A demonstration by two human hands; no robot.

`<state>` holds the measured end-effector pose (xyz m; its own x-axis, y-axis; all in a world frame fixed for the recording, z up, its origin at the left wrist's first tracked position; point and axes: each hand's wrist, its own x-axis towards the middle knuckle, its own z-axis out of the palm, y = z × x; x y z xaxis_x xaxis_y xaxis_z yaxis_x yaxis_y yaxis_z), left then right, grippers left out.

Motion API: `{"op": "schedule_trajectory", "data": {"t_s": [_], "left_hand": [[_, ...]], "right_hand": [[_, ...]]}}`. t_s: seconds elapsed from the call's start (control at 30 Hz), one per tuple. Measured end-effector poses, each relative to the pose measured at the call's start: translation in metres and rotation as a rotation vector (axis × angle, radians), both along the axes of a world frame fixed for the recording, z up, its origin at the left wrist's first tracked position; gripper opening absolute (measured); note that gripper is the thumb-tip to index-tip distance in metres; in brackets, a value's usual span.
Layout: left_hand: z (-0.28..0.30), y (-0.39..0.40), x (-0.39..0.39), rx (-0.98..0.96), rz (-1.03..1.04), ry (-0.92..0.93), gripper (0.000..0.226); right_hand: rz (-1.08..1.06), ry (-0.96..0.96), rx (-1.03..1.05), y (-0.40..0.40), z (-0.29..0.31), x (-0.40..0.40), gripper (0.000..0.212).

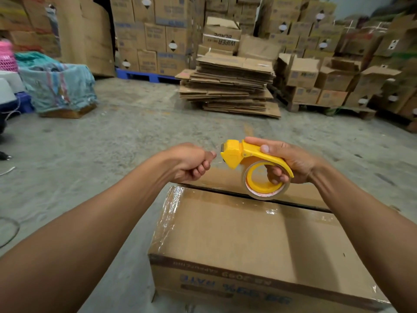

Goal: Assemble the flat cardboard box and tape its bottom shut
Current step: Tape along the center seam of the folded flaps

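Observation:
An assembled brown cardboard box point(237, 240) stands upside down on the concrete floor just in front of me, its flaps folded shut with a dark seam across the far part. Clear tape shines along its left edge and near the seam. My right hand point(286, 161) grips a yellow tape dispenser point(250, 163) with a roll of clear tape, held above the far side of the box. My left hand point(194, 163) is closed just left of the dispenser's cutter head, pinching the loose end of clear tape between thumb and fingers.
A tall stack of flattened cardboard boxes point(230, 86) lies on the floor ahead. Walls of stacked cartons point(153, 35) on pallets fill the back and right. A teal sack on a box point(58, 86) sits at the left. Bare concrete floor point(126, 136) lies between.

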<state>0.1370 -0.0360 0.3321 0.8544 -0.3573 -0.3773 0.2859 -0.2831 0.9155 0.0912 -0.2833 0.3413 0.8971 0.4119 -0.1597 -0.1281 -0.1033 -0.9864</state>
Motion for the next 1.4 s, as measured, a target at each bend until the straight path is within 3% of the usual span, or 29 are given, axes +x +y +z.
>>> {"op": "schedule_trajectory", "data": {"t_s": [0.3, 0.5, 0.67, 0.8, 1.03, 1.23, 1.4], "left_hand": [[0.015, -0.002, -0.013, -0.054, -0.099, 0.0, 0.029], [0.006, 0.003, -0.019, 0.166, -0.104, -0.084, 0.024], [0.006, -0.003, -0.024, 0.021, -0.023, -0.074, 0.02], [0.007, -0.01, -0.026, -0.075, -0.026, -0.022, 0.022], [0.007, -0.02, -0.03, -0.036, -0.012, -0.004, 0.023], [0.014, 0.009, -0.011, -0.082, -0.001, 0.138, 0.02], [0.01, 0.027, -0.005, -0.03, 0.045, 0.138, 0.019]], "right_hand": [[0.001, -0.011, 0.03, -0.012, 0.007, -0.02, 0.071], [0.034, -0.036, -0.032, -0.005, 0.008, -0.024, 0.067], [0.023, -0.061, -0.061, -0.003, 0.013, -0.026, 0.077], [-0.006, -0.038, -0.07, -0.009, 0.016, -0.029, 0.069], [-0.046, -0.037, -0.074, -0.014, 0.017, -0.035, 0.071], [-0.03, -0.037, -0.103, -0.027, 0.024, -0.041, 0.088], [0.008, -0.072, -0.214, -0.014, 0.033, -0.031, 0.051]]}}
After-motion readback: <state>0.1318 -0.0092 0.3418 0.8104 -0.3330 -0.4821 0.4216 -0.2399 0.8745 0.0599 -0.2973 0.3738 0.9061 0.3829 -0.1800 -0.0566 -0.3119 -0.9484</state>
